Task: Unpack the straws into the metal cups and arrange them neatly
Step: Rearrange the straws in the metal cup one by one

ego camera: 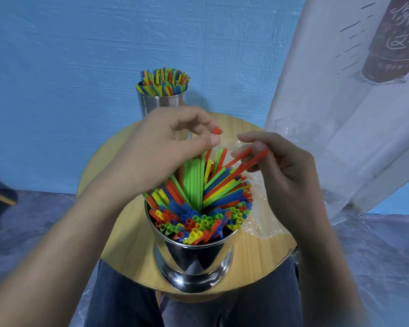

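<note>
A shiny metal cup (194, 263) stands at the near edge of a round wooden table (128, 234), packed with red, green, yellow and blue straws (198, 208). Some of them lean out toward the far side. My left hand (161, 147) hovers over the cup and pinches the top of an orange-red straw (217, 131) between thumb and fingers. My right hand (281, 171) holds two orange-red straws (250, 159) near their upper ends, their lower ends in the cup. A second metal cup (161, 102) full of upright straws stands at the table's far edge.
Crumpled clear plastic wrapping (260, 208) lies on the table to the right of the near cup. A white printed banner (340, 102) hangs at the right. A blue wall is behind the table. My knees (198, 310) sit under the near edge.
</note>
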`<state>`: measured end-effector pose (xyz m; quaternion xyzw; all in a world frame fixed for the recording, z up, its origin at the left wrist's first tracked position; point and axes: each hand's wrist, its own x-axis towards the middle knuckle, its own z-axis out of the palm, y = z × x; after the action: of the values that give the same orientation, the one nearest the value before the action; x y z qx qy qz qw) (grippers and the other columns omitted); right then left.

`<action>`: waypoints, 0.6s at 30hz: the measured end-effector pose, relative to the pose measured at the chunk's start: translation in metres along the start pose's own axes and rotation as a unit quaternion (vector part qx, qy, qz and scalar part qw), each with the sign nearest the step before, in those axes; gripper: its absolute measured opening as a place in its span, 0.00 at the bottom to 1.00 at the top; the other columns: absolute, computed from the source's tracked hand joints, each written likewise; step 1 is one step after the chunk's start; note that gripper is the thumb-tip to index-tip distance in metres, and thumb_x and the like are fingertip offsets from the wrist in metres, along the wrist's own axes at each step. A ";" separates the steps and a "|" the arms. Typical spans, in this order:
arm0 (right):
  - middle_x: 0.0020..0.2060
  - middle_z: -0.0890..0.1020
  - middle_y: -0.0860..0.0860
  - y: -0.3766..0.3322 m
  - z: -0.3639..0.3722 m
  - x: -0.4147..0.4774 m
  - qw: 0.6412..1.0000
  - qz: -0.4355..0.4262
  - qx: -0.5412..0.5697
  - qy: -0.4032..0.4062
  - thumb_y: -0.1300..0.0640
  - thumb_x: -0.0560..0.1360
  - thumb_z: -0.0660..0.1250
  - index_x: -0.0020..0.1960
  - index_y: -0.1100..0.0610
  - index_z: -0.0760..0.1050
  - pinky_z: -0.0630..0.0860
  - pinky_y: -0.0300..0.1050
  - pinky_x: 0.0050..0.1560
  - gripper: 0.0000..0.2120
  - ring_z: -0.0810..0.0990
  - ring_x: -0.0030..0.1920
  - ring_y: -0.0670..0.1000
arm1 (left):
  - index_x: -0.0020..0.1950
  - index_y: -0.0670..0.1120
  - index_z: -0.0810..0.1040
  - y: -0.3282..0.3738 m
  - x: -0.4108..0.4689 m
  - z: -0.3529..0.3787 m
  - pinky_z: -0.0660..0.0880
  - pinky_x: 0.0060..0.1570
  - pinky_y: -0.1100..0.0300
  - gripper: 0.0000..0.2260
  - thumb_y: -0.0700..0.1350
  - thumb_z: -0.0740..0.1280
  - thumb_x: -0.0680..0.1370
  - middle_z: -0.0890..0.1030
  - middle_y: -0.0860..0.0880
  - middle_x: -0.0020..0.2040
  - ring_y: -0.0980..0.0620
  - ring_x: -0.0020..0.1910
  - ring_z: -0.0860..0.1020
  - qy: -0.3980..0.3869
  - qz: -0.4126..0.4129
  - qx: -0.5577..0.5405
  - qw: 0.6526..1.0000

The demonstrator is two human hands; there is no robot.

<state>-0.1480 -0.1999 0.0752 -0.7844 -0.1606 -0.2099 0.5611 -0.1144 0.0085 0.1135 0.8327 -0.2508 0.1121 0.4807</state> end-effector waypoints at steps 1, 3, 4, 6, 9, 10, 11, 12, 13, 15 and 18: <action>0.45 0.87 0.44 0.000 0.001 0.000 1.000 0.007 0.004 -0.008 0.62 0.85 0.60 0.59 0.53 0.81 0.80 0.41 0.48 0.12 0.85 0.50 0.49 | 0.51 0.54 0.84 0.000 0.000 0.000 0.75 0.51 0.62 0.04 0.45 0.74 0.78 0.83 0.54 0.41 0.61 0.45 0.81 0.015 0.006 -0.019 1.000; 0.44 0.87 0.45 0.000 0.001 -0.001 0.999 0.028 0.032 -0.017 0.64 0.84 0.62 0.58 0.54 0.79 0.80 0.40 0.48 0.09 0.86 0.49 0.49 | 0.55 0.53 0.83 0.002 0.001 0.001 0.77 0.49 0.61 0.08 0.42 0.73 0.78 0.82 0.51 0.41 0.57 0.44 0.81 0.053 0.025 -0.062 0.996; 0.43 0.87 0.45 0.001 0.001 0.000 0.998 0.037 0.047 -0.019 0.63 0.83 0.63 0.55 0.55 0.77 0.80 0.40 0.48 0.06 0.86 0.48 0.49 | 0.56 0.52 0.83 0.004 0.001 0.001 0.79 0.49 0.56 0.08 0.41 0.73 0.79 0.83 0.51 0.41 0.53 0.45 0.82 0.075 0.041 -0.075 0.993; 0.42 0.87 0.45 0.002 0.001 0.000 0.998 0.036 0.045 -0.030 0.60 0.82 0.67 0.50 0.56 0.77 0.80 0.43 0.47 0.02 0.86 0.46 0.50 | 0.56 0.50 0.82 0.008 0.003 0.000 0.81 0.49 0.48 0.08 0.39 0.72 0.79 0.84 0.45 0.45 0.47 0.44 0.84 0.128 0.072 -0.091 0.985; 0.41 0.85 0.44 0.005 0.002 0.000 0.998 0.032 0.019 -0.049 0.55 0.80 0.68 0.47 0.54 0.82 0.81 0.48 0.48 0.06 0.84 0.46 0.50 | 0.55 0.51 0.80 0.012 0.004 -0.005 0.80 0.46 0.53 0.09 0.38 0.70 0.80 0.83 0.45 0.44 0.50 0.41 0.83 0.212 0.104 -0.113 0.965; 0.41 0.85 0.44 0.005 0.001 0.000 0.998 0.036 0.020 -0.053 0.53 0.80 0.68 0.46 0.52 0.82 0.81 0.47 0.48 0.07 0.84 0.47 0.50 | 0.56 0.50 0.80 0.012 0.004 -0.008 0.80 0.47 0.53 0.08 0.38 0.70 0.80 0.83 0.47 0.44 0.51 0.41 0.84 0.236 0.109 -0.123 0.958; 0.41 0.85 0.44 0.004 0.002 -0.001 0.997 0.038 0.026 -0.054 0.51 0.80 0.67 0.46 0.51 0.83 0.81 0.46 0.48 0.08 0.84 0.47 0.50 | 0.56 0.49 0.79 0.012 0.004 -0.010 0.80 0.47 0.52 0.07 0.38 0.69 0.80 0.84 0.49 0.44 0.51 0.42 0.84 0.259 0.111 -0.134 0.950; 0.41 0.86 0.44 0.003 0.002 -0.001 0.997 0.039 0.033 -0.055 0.51 0.79 0.67 0.46 0.51 0.83 0.81 0.44 0.48 0.08 0.84 0.47 0.49 | 0.57 0.48 0.79 0.010 0.004 -0.012 0.80 0.47 0.52 0.07 0.39 0.68 0.81 0.84 0.48 0.45 0.50 0.43 0.83 0.281 0.109 -0.146 0.942; 0.41 0.86 0.44 0.003 0.002 -0.001 0.997 0.039 0.037 -0.055 0.51 0.79 0.67 0.47 0.51 0.83 0.81 0.44 0.47 0.08 0.84 0.46 0.49 | 0.57 0.48 0.78 0.009 0.004 -0.015 0.79 0.47 0.53 0.06 0.40 0.68 0.81 0.83 0.47 0.46 0.49 0.43 0.83 0.302 0.103 -0.158 0.935; 0.42 0.86 0.45 0.002 0.002 -0.001 0.997 0.034 0.039 -0.056 0.52 0.80 0.67 0.48 0.53 0.83 0.82 0.46 0.48 0.08 0.84 0.47 0.50 | 0.58 0.47 0.77 0.005 0.003 -0.020 0.79 0.48 0.54 0.06 0.41 0.67 0.82 0.83 0.48 0.48 0.49 0.42 0.81 0.334 0.086 -0.187 0.920; 0.44 0.86 0.48 0.002 0.002 -0.001 0.997 0.029 0.050 -0.052 0.51 0.79 0.67 0.52 0.53 0.82 0.83 0.52 0.48 0.08 0.85 0.47 0.53 | 0.58 0.47 0.76 0.000 0.002 -0.024 0.79 0.50 0.53 0.05 0.41 0.67 0.82 0.82 0.52 0.46 0.50 0.40 0.80 0.346 0.057 -0.244 0.904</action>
<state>-0.1470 -0.1987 0.0726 -0.7693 -0.1774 -0.1443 0.5965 -0.1114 0.0279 0.1268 0.5826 -0.1353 0.3561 0.7179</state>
